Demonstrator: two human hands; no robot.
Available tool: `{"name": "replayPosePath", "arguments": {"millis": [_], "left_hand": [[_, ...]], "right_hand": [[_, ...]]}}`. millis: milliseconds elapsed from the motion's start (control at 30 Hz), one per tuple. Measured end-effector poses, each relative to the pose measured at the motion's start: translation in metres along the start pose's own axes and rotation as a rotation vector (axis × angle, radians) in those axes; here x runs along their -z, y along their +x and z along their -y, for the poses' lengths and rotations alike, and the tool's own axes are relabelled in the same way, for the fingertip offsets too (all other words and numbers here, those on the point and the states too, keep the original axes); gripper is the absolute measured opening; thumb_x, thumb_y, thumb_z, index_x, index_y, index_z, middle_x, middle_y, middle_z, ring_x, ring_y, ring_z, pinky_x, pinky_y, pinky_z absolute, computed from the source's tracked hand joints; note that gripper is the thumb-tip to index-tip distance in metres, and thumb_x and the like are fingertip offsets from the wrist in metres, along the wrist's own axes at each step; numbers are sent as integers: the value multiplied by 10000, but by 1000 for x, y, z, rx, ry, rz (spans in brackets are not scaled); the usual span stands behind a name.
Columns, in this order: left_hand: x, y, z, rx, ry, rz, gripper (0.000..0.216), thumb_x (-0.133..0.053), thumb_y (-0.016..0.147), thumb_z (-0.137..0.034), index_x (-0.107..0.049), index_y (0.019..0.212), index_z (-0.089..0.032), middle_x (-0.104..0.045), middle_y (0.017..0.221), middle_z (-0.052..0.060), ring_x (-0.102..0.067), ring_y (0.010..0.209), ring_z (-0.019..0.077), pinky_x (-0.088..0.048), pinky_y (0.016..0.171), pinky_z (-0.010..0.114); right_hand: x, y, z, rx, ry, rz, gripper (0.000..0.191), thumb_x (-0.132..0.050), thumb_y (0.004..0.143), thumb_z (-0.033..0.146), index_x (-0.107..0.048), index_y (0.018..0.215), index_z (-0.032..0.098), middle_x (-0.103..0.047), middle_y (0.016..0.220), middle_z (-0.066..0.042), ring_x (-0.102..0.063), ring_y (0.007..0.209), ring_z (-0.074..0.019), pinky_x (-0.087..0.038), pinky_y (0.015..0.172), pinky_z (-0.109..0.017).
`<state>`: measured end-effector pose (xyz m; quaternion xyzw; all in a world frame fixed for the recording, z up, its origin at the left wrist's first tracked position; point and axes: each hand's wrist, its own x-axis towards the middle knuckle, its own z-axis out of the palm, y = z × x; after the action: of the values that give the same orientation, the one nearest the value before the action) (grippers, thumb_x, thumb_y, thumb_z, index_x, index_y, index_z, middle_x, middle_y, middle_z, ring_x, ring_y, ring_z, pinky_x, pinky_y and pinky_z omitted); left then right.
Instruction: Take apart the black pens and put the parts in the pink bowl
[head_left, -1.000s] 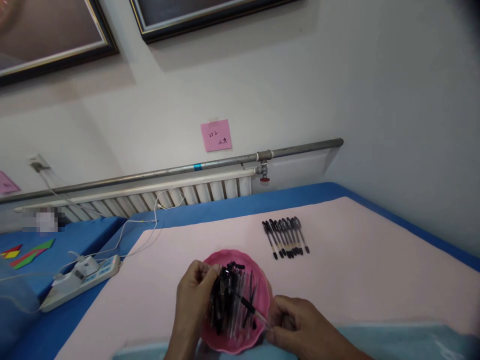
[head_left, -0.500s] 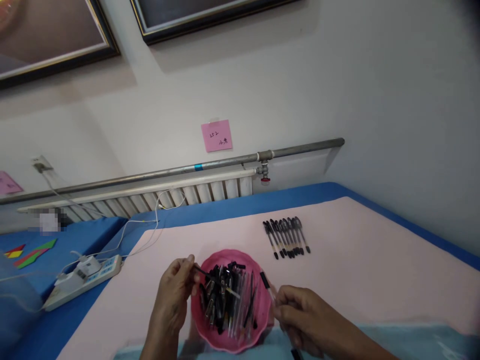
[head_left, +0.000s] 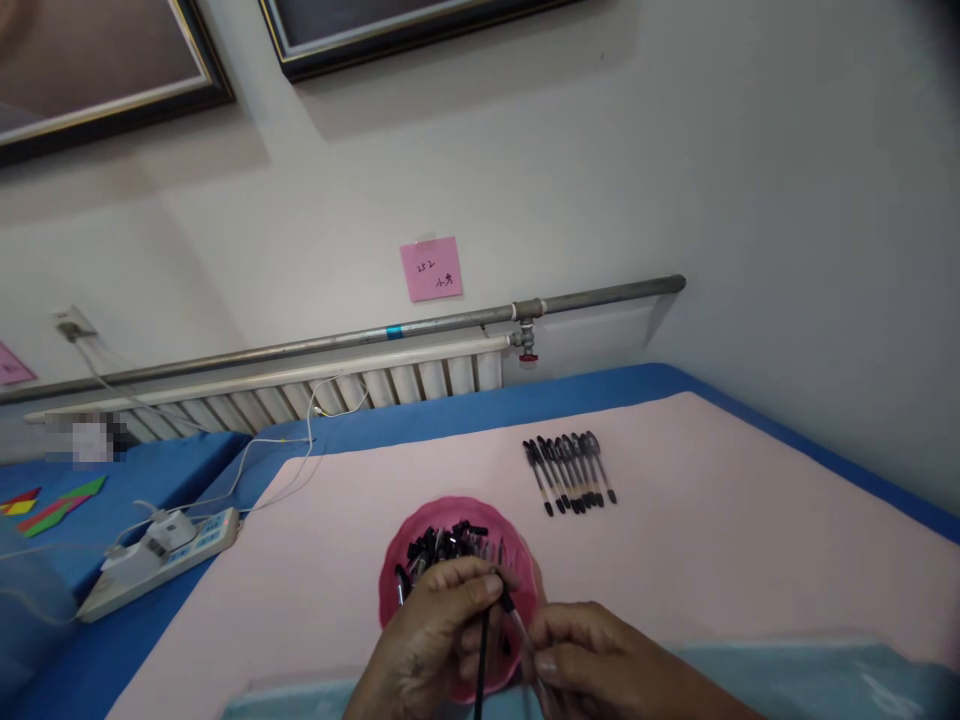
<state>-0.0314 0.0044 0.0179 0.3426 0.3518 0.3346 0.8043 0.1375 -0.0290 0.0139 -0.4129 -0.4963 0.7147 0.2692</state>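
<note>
My left hand pinches a rod; my right hand, a barrel; far pens look done; parts remain in the bowl.

Both hands and the right forearm are bare.

The left hand hides the near left of the pink bowl and some pen parts. In front of the bowl, the black refill is cut off; at the bowl's right, the clear tube blurs.
</note>
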Motion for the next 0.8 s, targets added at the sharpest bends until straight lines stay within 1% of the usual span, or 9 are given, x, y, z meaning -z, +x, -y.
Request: {"name": "replayPosePath", "arguments": {"millis": [100,233,367,433,500,567,600,667,800], "left_hand": [[4,4,5,-47,-33,-30,250,-745,672,-327,-588,726,-140,-398,418,-86,-225,330,9,-155,338,155],[8,8,3,-91,-48,-99,298,-756,659,-366,-550,693,-153,-345,383,-107,-202,316,11,-140,326,153],[19,3,-16,-207,-7,-269,372,-799,585,-400,-553,672,-136,-402,416,-93,-258,327,2,-163,335,136],[27,-2,-26,-172,45,-298,385,-815,559,-386,-585,724,-124,-421,438,-90,-271,335,1,-170,342,134],[31,-5,-32,-113,109,-295,423,-813,559,-375,-615,837,-125,-446,466,-86,-269,336,3,-182,344,141],[30,-5,-30,-93,161,-280,482,-804,566,-382,-614,941,-146,-468,492,-85,-267,332,9,-195,342,150],[28,-5,-26,-94,185,-264,483,-796,570,-395,-614,948,-155,-467,491,-88,-255,324,10,-192,336,156],[20,-3,-16,-80,237,-224,417,-782,572,-412,-626,863,-159,-461,476,-86,-251,312,14,-187,326,165],[7,-1,-2,19,368,-128,315,-745,597,-429,-592,671,-164,-475,419,-57,-304,296,39,-180,320,179]], "right_hand": [[1,-1,1,17,5,-37,196,-516,694,376,-485,662,185,-464,430,77,-321,294,-35,-201,311,-165],[2,-4,3,17,-65,-125,99,-521,649,276,-466,639,194,-420,432,88,-299,329,-37,-190,343,-179],[5,-9,5,20,-237,-162,97,-535,555,114,-464,559,180,-390,465,83,-330,427,-40,-208,393,-175],[10,-10,7,6,-228,-207,75,-517,573,119,-478,562,183,-376,431,89,-320,394,-37,-197,382,-176],[17,-10,9,-6,-137,-278,37,-495,632,181,-481,601,195,-380,387,97,-287,327,-34,-165,355,-177],[21,-8,10,-10,-30,-339,90,-489,686,256,-452,622,204,-411,376,95,-258,284,-30,-133,336,-174],[22,-6,10,-9,22,-355,121,-490,704,287,-436,629,207,-441,385,88,-260,275,-29,-131,331,-171],[21,-4,10,13,117,-361,160,-503,719,324,-416,647,210,-498,423,71,-292,273,-30,-147,325,-166],[15,-1,9,101,231,-360,176,-532,716,328,-412,675,206,-580,499,37,-399,323,-45,-234,345,-161]]}}
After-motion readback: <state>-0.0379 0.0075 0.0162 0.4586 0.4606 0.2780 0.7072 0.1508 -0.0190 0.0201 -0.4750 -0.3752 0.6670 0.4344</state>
